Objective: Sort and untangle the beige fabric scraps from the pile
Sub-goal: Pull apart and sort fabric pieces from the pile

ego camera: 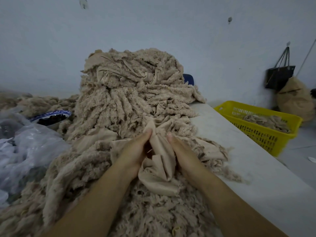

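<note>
**Both hands on one beige scrap**

I see my left hand (135, 149) and right hand (183, 151) side by side, the fingers of each curled round a smooth beige fabric scrap (160, 161) bunched between them. It sits at the near foot of the tall pile (130, 93) on the table (239, 151).

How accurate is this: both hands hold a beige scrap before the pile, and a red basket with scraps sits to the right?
One error: the head view shows the basket is yellow, not red. Left hand and right hand do hold the beige scrap before the pile.
</note>
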{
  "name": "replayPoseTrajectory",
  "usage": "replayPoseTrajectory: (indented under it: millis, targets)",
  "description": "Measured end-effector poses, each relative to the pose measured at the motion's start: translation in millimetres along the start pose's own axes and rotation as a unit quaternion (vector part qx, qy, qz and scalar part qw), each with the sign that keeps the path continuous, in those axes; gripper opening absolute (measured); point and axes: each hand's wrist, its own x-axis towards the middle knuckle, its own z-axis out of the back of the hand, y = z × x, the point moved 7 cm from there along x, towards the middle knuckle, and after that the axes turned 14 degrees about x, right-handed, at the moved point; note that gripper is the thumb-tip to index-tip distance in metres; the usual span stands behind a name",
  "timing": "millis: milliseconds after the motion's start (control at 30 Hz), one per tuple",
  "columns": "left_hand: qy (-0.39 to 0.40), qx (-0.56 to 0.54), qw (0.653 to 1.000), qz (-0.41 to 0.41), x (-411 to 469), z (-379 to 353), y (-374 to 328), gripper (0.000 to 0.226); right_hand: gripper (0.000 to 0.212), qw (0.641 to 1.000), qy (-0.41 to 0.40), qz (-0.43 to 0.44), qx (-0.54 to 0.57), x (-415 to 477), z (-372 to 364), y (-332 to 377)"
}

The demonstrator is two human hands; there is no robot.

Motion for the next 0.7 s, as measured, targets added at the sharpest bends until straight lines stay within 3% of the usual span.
replayPoseTrajectory:
  millis: [67,167,233,400,567,700]
  targets:
    - [-0.004,0.062,0.998,-0.027,-2,-7,0,0.031,0.08,1.0,-0.017,0.0,-0.007,0,1,0]
    - [0.007,0.13,0.991,-0.033,-6,-13,2,0.017,0.045,0.998,-0.051,0.006,-0.031,3,10,-2]
    - [0.03,0.136,0.99,-0.018,-6,-14,5,0.022,0.03,0.997,-0.074,0.0,-0.036,3,15,-1]
    - [0.077,0.192,0.978,-0.005,-12,-19,4,0.029,0.028,0.992,-0.114,-0.006,-0.046,2,25,-1]
    - [0.124,0.165,0.978,-0.003,-19,-19,0,0.043,0.021,0.985,-0.173,-0.011,0.004,3,34,-2]
    - [0.166,0.121,0.978,-0.045,-22,-23,-8,0.021,0.017,0.977,-0.213,0.001,0.017,5,50,1]
